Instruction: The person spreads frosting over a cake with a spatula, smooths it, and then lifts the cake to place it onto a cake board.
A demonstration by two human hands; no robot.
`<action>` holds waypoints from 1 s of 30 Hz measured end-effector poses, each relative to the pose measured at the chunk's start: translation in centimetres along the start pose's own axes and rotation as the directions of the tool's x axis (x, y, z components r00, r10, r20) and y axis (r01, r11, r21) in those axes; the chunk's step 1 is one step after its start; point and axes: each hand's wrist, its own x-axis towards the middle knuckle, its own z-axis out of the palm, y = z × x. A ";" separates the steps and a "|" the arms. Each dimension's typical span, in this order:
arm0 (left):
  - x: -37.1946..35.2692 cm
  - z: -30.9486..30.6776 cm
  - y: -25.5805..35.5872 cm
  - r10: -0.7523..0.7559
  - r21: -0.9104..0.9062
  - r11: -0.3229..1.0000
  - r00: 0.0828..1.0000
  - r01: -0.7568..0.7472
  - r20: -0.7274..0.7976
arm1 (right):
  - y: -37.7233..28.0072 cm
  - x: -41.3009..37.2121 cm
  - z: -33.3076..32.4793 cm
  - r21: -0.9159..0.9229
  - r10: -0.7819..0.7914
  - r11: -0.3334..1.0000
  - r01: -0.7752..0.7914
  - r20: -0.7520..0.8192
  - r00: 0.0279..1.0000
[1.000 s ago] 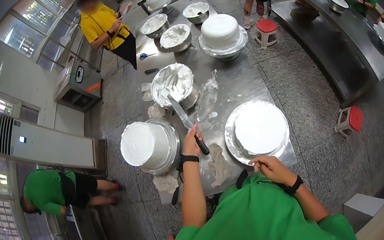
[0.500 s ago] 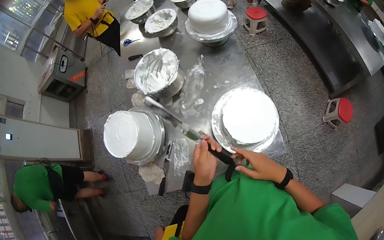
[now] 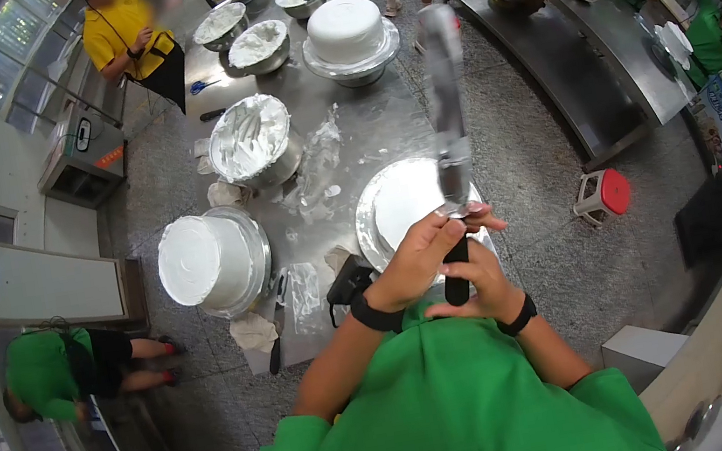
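Observation:
In front of my chest, my left hand (image 3: pixel 423 258) grips a palette knife (image 3: pixel 448 117) near the base of its blade. The metal blade points up and away, and the black handle hangs toward me. Beside that handle is my right hand (image 3: pixel 483 277), its thumb stretched out below and its fingers partly hidden behind the handle. Beyond both hands a round white-coated cake (image 3: pixel 405 204) rests on a metal turntable (image 3: pixel 370 243), partly covered by the hands and blade. Another white-coated cake (image 3: pixel 192 262) stands to the left on its own turntable (image 3: pixel 259 265).
The steel table (image 3: pixel 383 123) carries a metal bowl of white cream (image 3: pixel 254 143), smears of cream, a cloth (image 3: pixel 253 334) and a black-handled knife (image 3: pixel 278 328). Farther back are more bowls and a third cake (image 3: pixel 346 29). A red-topped stool (image 3: pixel 611 191) stands right. Several people are around the room.
The palette knife has swung from pointing left over the table to pointing upright and away. My right hand has come up closer to my left. The view has shifted to the right.

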 end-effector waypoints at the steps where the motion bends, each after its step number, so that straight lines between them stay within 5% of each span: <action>1: 0.6 0.4 0.2 0.016 0.047 0.999 1.000 -0.017 0.022 | 0.3 -0.4 -0.3 -0.098 0.011 0.995 -0.010 0.008 1.000; 3: 0.9 0.6 0.1 0.030 0.096 0.995 0.998 -0.035 0.051 | 0.2 -0.2 -0.8 -0.125 0.004 0.992 -0.007 -0.030 1.000; 5: 0.4 0.2 -0.3 0.162 0.468 0.877 0.984 -0.109 -0.075 | -0.2 -0.6 -1.9 -0.135 0.056 0.989 -0.066 -0.076 0.995; 8: -1.8 -1.5 0.1 0.267 0.535 0.839 0.932 -0.099 -0.246 | -1.5 -1.4 -5.2 -0.143 0.164 0.970 -0.197 -0.215 0.963; 10: -4.4 -5.0 -1.5 0.274 0.546 0.837 0.836 0.037 -0.476 | -2.6 -2.0 -8.1 -0.184 0.377 0.891 -0.416 -0.213 0.901; 14: -11.0 -13.2 -8.5 0.058 0.266 0.899 0.508 0.347 -0.859 | -2.1 -4.1 -10.8 -0.264 0.582 0.728 -0.633 -0.250 0.773; 17: -15.4 -15.8 -14.0 -0.140 0.103 0.876 0.454 0.471 -0.880 | -1.8 -6.1 -11.0 -0.208 0.700 0.616 -0.760 -0.297 0.649; 20: -17.4 -15.4 -17.1 -0.320 -0.098 0.891 0.460 0.443 -0.828 | -2.2 -6.9 -11.3 -0.184 0.787 0.535 -0.825 -0.248 0.565; 27: -17.1 -12.3 -18.9 -0.305 -0.101 0.916 0.510 0.388 -0.804 | -1.7 -7.2 -8.1 0.029 0.769 0.583 -0.812 -0.343 0.540; 30: -16.6 -12.1 -19.9 -0.270 -0.068 0.925 0.524 0.373 -0.808 | -1.0 -6.1 -7.8 0.027 0.679 0.701 -0.713 -0.331 0.655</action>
